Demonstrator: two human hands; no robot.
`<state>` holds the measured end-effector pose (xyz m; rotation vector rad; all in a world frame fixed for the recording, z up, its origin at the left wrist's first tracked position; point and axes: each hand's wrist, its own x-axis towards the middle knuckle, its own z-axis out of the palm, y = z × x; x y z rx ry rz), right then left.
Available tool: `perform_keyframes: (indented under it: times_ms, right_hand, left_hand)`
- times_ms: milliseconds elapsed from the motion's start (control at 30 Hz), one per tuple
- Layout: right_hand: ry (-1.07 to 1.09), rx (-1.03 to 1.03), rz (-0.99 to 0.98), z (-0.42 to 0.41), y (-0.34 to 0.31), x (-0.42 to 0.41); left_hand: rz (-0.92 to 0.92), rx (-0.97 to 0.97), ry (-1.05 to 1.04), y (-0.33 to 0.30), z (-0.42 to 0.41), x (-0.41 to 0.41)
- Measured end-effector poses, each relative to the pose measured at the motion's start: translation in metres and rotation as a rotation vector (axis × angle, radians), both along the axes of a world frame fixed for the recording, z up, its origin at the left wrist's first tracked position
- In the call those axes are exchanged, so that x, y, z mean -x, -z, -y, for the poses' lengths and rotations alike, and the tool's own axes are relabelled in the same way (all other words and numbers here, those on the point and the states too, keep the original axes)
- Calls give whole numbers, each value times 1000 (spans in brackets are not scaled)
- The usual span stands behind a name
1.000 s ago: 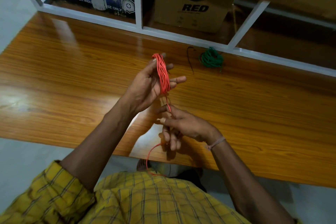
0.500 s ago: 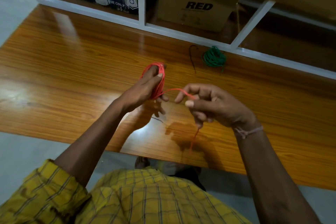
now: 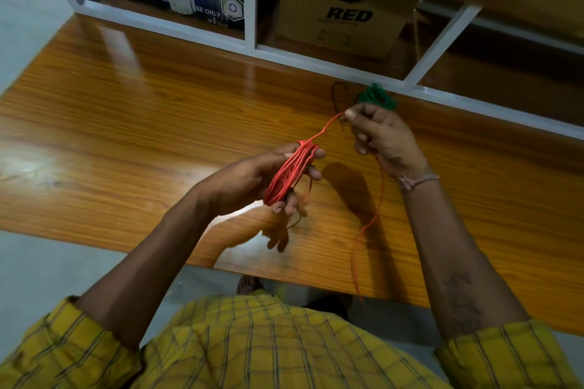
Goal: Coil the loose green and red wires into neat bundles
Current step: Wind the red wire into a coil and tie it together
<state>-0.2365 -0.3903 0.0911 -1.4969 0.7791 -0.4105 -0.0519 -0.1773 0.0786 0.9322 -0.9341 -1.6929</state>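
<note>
Glossy wooden bench (image 3: pixel 132 123) under white shelf framing, cardboard box (image 3: pixel 344 9) marked RED stored behind. Head view: left hand (image 3: pixel 252 180) spread as a former, fingers holding the red wire bundle (image 3: pixel 286 175) wound lengthwise over them. Right hand (image 3: pixel 384 139) up and beyond the left, thumb and forefinger pinching the free red strand (image 3: pixel 325 128), drawn taut from the top of the bundle. Slack tail (image 3: pixel 374 218) dropping from beneath the right hand, past the bench edge toward the lap. Green wire bundle (image 3: pixel 376 98) already coiled, lying just behind the right hand against the shelf frame, beside a short dark wire (image 3: pixel 337 95). Compared with half a second ago: right hand raised away from the left, strand pulled out straight, tail shortened. Meaning: another turn being tensioned; green apparently done, red coil mostly wound, remaining tail judged good for only a few more wraps.
</note>
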Motion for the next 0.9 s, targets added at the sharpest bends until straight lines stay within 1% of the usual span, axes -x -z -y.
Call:
perform_keyframes:
  times_ms: [67,167,267,367,500,600,667,700,800,900]
  right_hand:
    - [13,124,-87,-5,19,-3]
    - [25,165,-161,-19,45,-4]
    - [25,132,-211,-41,62,-3]
    - [-7,15,-205,-72,66,-2]
    - [-141,-8,-285,-108,63,3]
    - [-262,-44,-304,-127,49,8]
    - [-356,-7,-341,-132,33,12]
    - [-415,44,-371,-132,24,14]
    - [-552,146,-401,-126,3,17]
    - [-612,194,-360,-114,-12,18]
  left_hand:
    - [-41,24,4,-1,1,0]
    - [-65,44,-20,-4,5,1]
    - [-117,58,-65,-10,11,-1]
    - [-195,72,-120,-15,18,-7]
    - [-322,53,-233,-16,27,-15]
    - [-338,3,-369,-13,33,-20]
    - [-259,-22,-446,-10,36,-24]
    - [-175,-27,-466,-8,36,-24]
    - [195,-35,-489,1,37,-24]
    - [539,-45,-471,14,34,-23]
